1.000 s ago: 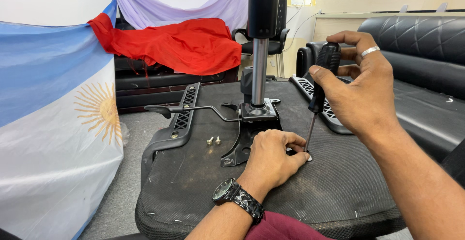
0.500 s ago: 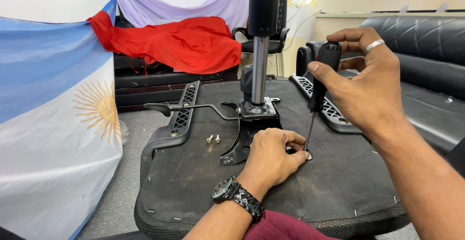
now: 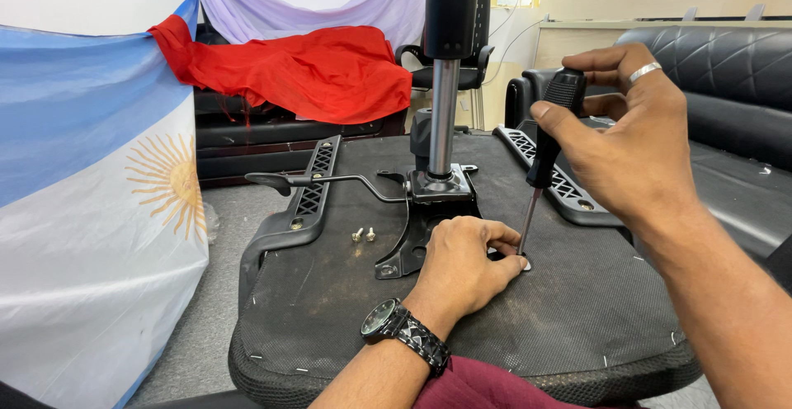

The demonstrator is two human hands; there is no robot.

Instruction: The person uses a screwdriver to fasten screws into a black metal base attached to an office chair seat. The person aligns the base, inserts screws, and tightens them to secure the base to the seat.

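An office chair seat (image 3: 330,310) lies upside down before me, its black underside up. A black metal mechanism plate (image 3: 429,211) with a gas cylinder (image 3: 444,87) stands on it. My right hand (image 3: 635,145) grips the black handle of a screwdriver (image 3: 544,145), held nearly upright, with its tip at a screw beside the plate. My left hand (image 3: 462,264), with a wristwatch, rests on the seat and pinches the screw at the tip. Two loose screws (image 3: 364,234) lie left of the plate.
Armrests (image 3: 309,190) stick up on both sides of the seat, and a lever (image 3: 330,181) points left. A blue and white flag with a sun (image 3: 91,211) hangs at left. Red cloth (image 3: 313,70) drapes furniture behind. A black sofa (image 3: 734,128) is at right.
My right hand has turned slightly on the screwdriver handle. The left hand stays at the screw.
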